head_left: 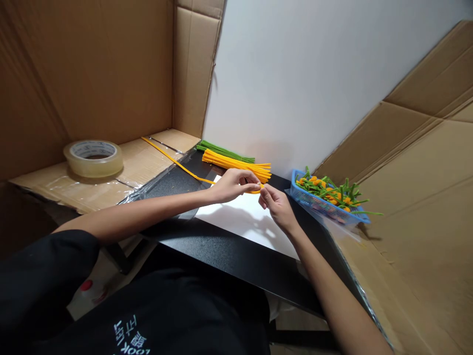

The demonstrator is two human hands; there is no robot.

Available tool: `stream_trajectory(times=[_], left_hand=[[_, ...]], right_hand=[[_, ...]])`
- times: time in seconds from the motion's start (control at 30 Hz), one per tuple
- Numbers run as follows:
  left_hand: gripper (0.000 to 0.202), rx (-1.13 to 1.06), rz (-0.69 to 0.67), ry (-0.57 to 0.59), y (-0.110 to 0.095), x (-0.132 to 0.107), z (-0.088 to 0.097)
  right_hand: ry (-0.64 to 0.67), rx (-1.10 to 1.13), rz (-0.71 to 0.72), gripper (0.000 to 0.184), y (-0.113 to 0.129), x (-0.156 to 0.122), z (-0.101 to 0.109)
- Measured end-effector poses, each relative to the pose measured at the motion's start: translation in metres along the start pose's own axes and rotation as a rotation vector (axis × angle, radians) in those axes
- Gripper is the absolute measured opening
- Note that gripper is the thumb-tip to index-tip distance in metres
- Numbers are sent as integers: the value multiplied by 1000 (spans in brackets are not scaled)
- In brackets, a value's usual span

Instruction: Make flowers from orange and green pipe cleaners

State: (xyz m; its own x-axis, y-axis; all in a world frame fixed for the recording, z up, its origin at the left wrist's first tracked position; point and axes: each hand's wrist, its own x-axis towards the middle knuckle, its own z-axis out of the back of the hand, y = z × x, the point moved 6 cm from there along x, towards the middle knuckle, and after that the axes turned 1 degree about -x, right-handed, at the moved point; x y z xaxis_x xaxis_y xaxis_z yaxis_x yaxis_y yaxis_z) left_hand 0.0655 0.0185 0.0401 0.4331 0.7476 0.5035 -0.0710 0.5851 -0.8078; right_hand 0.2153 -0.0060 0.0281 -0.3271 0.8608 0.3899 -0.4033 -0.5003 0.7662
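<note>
My left hand [234,186] and my right hand [277,207] meet above a white sheet of paper [244,222], their fingertips pinching an orange pipe cleaner [181,165]. Its long free end runs back to the far left, past my left hand, and a small curled part shows at the fingertips. Just beyond my hands lies a bundle of orange pipe cleaners [236,165], with a thinner bundle of green pipe cleaners [225,152] behind it. Neither hand touches the bundles.
A black tabletop [229,251] bears the paper. A blue plastic basket [314,204] of green-and-orange pipe cleaner pieces sits at its right end. A roll of clear packing tape [92,159] stands on a cardboard ledge at left. Cardboard and a white wall surround the table.
</note>
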Motion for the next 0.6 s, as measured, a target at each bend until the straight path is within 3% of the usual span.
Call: stream_trajectory(times=[0.3,0.6], left_hand=[[24,-63,-31,14,-10,-5,-3],[21,28,-105,59,-11,-3,-1]], right_hand=[[-50,-31,-32,53,-5,-1,3],[-119,-268,76,56,10,-3,11]])
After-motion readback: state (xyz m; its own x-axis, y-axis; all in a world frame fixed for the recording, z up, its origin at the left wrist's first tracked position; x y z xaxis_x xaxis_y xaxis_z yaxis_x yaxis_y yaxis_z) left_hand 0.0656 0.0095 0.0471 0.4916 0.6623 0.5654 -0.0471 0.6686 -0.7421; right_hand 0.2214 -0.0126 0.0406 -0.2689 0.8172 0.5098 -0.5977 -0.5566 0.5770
